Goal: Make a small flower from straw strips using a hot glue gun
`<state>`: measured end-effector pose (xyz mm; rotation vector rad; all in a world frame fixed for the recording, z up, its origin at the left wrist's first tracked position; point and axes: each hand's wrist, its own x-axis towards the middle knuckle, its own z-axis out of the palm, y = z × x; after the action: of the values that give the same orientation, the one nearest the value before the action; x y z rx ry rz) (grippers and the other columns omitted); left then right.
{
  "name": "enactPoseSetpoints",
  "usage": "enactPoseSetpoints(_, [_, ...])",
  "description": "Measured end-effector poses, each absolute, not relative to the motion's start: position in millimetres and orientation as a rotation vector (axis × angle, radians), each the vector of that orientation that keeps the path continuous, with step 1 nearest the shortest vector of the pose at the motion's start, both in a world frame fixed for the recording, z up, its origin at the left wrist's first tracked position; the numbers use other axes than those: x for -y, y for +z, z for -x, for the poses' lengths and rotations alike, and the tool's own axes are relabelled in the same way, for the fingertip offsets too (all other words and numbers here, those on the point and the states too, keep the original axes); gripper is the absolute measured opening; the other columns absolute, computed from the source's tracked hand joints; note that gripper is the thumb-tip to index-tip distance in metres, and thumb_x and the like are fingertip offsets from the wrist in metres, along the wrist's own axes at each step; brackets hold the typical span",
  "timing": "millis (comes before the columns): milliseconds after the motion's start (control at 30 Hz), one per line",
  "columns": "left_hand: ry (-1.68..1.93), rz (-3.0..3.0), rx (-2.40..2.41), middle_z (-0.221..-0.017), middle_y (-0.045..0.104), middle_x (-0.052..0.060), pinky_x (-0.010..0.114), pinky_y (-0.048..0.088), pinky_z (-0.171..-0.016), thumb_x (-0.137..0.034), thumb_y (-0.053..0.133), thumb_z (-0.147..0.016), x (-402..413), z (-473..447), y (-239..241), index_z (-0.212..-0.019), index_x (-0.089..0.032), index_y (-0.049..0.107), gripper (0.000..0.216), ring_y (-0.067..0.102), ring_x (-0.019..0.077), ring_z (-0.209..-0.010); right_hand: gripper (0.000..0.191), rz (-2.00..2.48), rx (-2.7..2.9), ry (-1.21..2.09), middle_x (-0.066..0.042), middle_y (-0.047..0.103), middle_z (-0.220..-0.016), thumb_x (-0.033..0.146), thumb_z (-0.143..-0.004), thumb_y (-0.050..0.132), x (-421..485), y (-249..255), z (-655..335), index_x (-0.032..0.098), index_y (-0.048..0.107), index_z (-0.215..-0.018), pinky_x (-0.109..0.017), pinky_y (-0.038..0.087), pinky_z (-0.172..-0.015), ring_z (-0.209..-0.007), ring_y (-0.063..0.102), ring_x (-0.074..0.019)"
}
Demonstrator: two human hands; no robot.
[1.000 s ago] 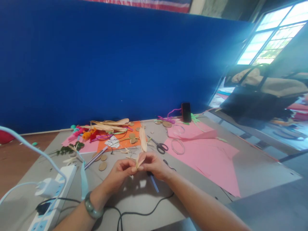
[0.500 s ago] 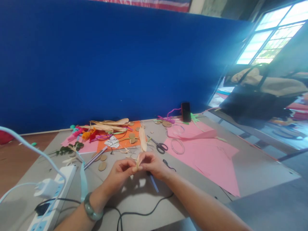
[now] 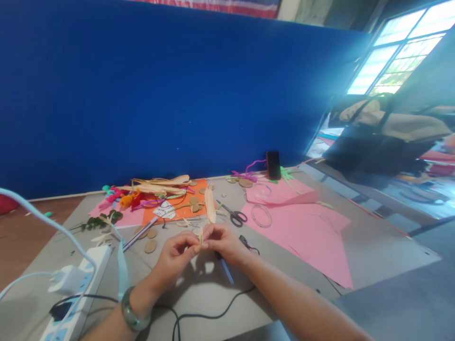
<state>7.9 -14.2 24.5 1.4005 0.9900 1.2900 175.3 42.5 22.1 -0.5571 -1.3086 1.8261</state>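
My left hand point(image 3: 174, 255): fingertips closed on pale straw strip point(image 3: 201, 236) | my right hand point(image 3: 223, 244): pinches it from opposite side to steady it | scissors point(image 3: 234, 215): just beyond, within reach.

Observed: the left hand point(image 3: 174, 258) and right hand point(image 3: 225, 244) are bare, and both arms run bare from the wrists to the lower edge of the picture. The left forearm point(image 3: 110, 329) shows only briefly at lower left, while the right forearm point(image 3: 295, 308) shows at greater length at lower right. One item is worn: a bangle point(image 3: 130, 316) on the left wrist, a smooth, rounded, closed ring of pale grey-green, glossy and somewhat translucent like jade or glass; finer detail of nails and fingers is too blurred to record.
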Motion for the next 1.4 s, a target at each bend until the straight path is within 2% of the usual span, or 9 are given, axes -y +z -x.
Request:
enactPoseSetpoints(300, [1.335, -1.703, -1.040, -0.074, 0.060, 0.002, 0.028, 0.042, -0.070, -0.023, 0.062, -0.086, 16.1, -2.9, 25.8, -0.073, -0.018, 0.064, 0.014, 0.055, 0.0157, -0.072, 0.028, 0.588, 1.254, 1.845, 0.002, 0.065, -0.066, 0.026, -0.055, 0.089, -41.1, 19.7, -171.5, 0.015, 0.064, -0.065, -0.025, 0.046, -0.065, -0.062, 0.058, -0.0105])
enactPoseSetpoints(700, [1.445, -1.506, -1.101, -0.069, 0.059, 0.002, 0.027, 0.044, -0.066, -0.030, 0.065, -0.082, 15.1, -10.7, 29.0, -0.067, -0.018, 0.063, 0.019, 0.055, 0.0164, -0.069, 0.023, 0.602, 1.284, 1.717, 0.001, 0.065, -0.070, 0.027, -0.058, 0.087, -38.5, 23.2, -171.6, 0.017, 0.068, -0.068, -0.025, 0.046, -0.067, -0.067, 0.058, -0.0116])
enactPoseSetpoints(867, [1.523, -1.593, -1.187, -0.070, 0.062, 0.003, 0.029, 0.045, -0.069, -0.026, 0.067, -0.080, 10.9, -6.8, 20.4, -0.069, -0.019, 0.065, 0.014, 0.056, 0.0175, -0.070, 0.023, 0.611, 1.328, 1.670, 0.001, 0.065, -0.071, 0.028, -0.058, 0.086, -36.8, 27.9, -172.8, 0.017, 0.069, -0.070, -0.026, 0.047, -0.067, -0.067, 0.058, -0.0117])
enactPoseSetpoints(1133, [1.584, -1.755, -1.296, -0.068, 0.066, 0.003, 0.029, 0.045, -0.066, -0.020, 0.068, -0.077, 11.7, -6.7, 18.5, -0.066, -0.021, 0.067, 0.011, 0.059, 0.0179, -0.067, 0.022, 0.760, 1.456, 1.468, -0.001, 0.067, -0.072, 0.034, -0.064, 0.082, -35.3, 23.6, -171.4, 0.017, 0.071, -0.073, -0.028, 0.046, -0.070, -0.069, 0.059, -0.0140])
enactPoseSetpoints(1267, [1.628, -1.758, -1.346, -0.070, 0.067, 0.003, 0.028, 0.045, -0.064, -0.021, 0.069, -0.077, 12.0, -6.5, 19.1, -0.068, -0.022, 0.068, 0.009, 0.059, 0.0182, -0.067, 0.017, 0.751, 1.566, 1.315, -0.003, 0.069, -0.078, 0.034, -0.071, 0.077, -29.6, 23.5, -170.3, 0.019, 0.073, -0.079, -0.031, 0.048, -0.075, -0.075, 0.061, -0.0169])
enactPoseSetpoints(1400, [1.650, -1.760, -1.365, -0.071, 0.067, 0.002, 0.028, 0.044, -0.064, -0.019, 0.068, -0.077, 11.9, -5.0, 17.4, -0.071, -0.022, 0.069, 0.007, 0.058, 0.0176, -0.067, 0.014, 0.705, 1.571, 1.298, -0.005, 0.071, -0.084, 0.032, -0.074, 0.074, -24.9, 23.6, -168.3, 0.021, 0.074, -0.083, -0.033, 0.050, -0.080, -0.081, 0.064, -0.0187])
